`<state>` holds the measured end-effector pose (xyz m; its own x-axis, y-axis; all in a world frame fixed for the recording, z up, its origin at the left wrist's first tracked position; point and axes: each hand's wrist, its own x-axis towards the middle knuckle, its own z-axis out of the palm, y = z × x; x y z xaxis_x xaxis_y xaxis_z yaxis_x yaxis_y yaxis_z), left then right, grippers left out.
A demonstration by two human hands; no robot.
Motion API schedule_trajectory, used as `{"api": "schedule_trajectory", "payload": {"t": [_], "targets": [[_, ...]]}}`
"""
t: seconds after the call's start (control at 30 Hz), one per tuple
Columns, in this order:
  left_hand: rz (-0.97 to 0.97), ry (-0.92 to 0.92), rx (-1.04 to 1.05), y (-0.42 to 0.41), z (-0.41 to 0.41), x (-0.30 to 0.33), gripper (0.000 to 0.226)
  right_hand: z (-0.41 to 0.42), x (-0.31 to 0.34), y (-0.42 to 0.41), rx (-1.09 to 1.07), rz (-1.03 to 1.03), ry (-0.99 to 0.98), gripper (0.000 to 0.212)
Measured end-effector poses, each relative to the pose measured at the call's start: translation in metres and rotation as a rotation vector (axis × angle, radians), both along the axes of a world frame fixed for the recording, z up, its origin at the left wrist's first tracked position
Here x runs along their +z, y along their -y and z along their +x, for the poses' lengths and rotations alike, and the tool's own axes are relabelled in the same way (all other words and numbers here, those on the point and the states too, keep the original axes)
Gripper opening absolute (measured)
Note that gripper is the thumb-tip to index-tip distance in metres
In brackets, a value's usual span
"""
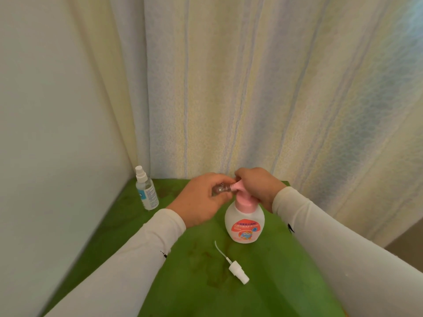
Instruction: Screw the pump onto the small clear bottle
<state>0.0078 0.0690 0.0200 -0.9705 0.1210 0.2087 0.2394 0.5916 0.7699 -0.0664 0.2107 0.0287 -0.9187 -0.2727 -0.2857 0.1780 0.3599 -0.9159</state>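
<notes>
A white pump bottle (244, 223) with a pink pump head (307, 187) and a red label stands upright on the green table (263, 282). My right hand (256, 186) lies curled over the top of the pink pump head. My left hand (201, 200) grips a small clear bottle (220, 188), held on its side with its mouth against the pump's nozzle. A loose white spray cap (238, 272) with its thin dip tube lies on the table in front of the pump bottle.
A clear spray bottle (146, 191) with a white cap stands at the table's back left corner by the wall. A pale curtain (251, 88) hangs right behind the table. The table's right edge drops to the floor.
</notes>
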Motion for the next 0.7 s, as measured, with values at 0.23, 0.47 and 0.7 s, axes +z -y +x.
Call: {"api": "schedule_trajectory", "payload": {"t": [0.23,0.47,0.7], "targets": [[-0.027,0.006,0.001,-0.0007,0.0005,-0.0052,0.026,0.0002,-0.0075,0.0004,0.026,0.103,-0.032,0.023],[-0.018,-0.019,0.0,0.001,-0.0028,-0.0043,0.027,-0.0034,-0.0042,0.0019,0.015,0.085,-0.064,0.026],[-0.006,0.016,-0.013,-0.0003,-0.0004,-0.0026,0.028,-0.0009,-0.0036,0.0006,0.049,0.162,-0.05,0.023]]}}
